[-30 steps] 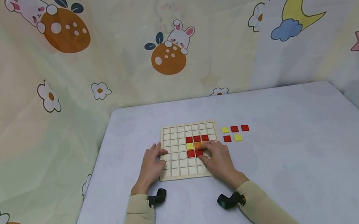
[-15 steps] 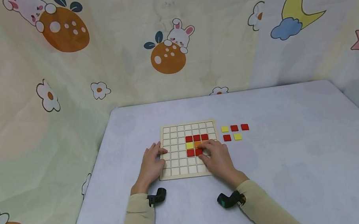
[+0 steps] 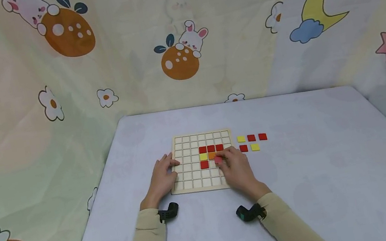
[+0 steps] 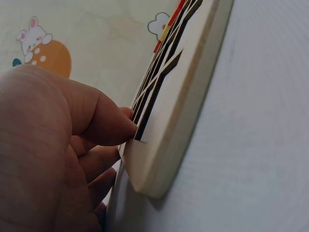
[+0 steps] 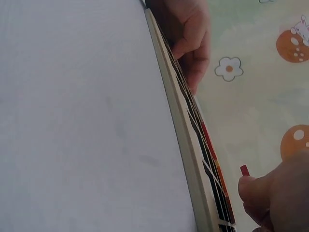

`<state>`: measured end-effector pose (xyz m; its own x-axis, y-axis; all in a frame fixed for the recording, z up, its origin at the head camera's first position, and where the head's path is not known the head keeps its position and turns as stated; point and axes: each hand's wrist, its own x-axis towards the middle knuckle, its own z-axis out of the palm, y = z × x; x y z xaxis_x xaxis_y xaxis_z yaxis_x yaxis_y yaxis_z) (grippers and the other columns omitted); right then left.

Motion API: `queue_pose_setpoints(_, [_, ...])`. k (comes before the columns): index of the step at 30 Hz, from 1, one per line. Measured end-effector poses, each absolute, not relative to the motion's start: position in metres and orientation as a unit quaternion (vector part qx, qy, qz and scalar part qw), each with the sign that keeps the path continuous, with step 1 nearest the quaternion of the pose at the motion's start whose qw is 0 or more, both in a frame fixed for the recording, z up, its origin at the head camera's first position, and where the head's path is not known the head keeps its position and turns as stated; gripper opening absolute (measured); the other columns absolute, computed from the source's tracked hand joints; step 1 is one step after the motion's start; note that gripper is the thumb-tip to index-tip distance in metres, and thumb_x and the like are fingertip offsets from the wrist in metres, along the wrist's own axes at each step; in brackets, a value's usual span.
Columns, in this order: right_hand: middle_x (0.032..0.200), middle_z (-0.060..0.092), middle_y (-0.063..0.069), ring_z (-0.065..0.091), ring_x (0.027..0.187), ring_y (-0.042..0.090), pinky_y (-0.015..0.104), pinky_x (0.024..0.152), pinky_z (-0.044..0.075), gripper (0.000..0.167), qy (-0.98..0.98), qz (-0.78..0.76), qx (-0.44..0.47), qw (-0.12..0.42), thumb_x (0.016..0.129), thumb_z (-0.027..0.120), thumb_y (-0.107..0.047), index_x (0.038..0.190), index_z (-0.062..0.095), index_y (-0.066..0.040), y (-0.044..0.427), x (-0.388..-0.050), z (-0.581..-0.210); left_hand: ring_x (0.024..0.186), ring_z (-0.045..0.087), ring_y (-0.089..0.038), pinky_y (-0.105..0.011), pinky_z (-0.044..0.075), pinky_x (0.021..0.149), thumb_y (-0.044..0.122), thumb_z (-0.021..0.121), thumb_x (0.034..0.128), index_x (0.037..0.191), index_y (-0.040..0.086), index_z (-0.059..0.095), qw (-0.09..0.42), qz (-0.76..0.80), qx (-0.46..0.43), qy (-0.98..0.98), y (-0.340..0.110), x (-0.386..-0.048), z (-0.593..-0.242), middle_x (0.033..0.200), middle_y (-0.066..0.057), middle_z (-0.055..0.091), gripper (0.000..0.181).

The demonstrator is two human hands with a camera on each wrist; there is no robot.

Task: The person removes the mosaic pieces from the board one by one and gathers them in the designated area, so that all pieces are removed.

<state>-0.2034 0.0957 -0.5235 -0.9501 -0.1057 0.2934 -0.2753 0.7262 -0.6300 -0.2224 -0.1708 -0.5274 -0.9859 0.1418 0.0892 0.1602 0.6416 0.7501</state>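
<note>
head view: left hand [image 3: 160, 178] relaxed against board [image 3: 197, 183] edge; right hand [image 3: 238, 168] pinches red tile [image 3: 218, 160].

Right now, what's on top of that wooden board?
The board shows four red tiles, a yellow tile and an orange tile; the left hand touches its left edge. The right hand holds another red tile above the board, covering part of it; what's underneath can't be seen.

board [image 3: 201, 189] lies on the table [image 3: 340, 163]; left hand [image 3: 163, 176] at its left edge, right hand [image 3: 239, 169] over its right part, held tile [image 3: 218, 160] above it. placed tiles [image 3: 211, 148] sit mid-board; loose tiles [image 3: 251, 137] lie right of the board.
</note>
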Motion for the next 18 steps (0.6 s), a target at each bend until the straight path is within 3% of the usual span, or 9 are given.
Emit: queue_pose_setpoints(18, [0.117,0.06,0.006,0.054,0.114,0.027,0.046,0.099,0.05,0.029,-0.917,0.382,0.05,0.103,0.087,0.072,-0.014,0.116,0.068,-0.009,0.13,-0.21,-0.518,0.147,0.023,-0.026,-0.037,0.003,0.124,0.0,0.05,0.0814,0.112,0.008,0.066,0.01,-0.413,-0.087,-0.907,-0.171,-0.222,-0.527,0.154,-0.011,0.038,0.035])
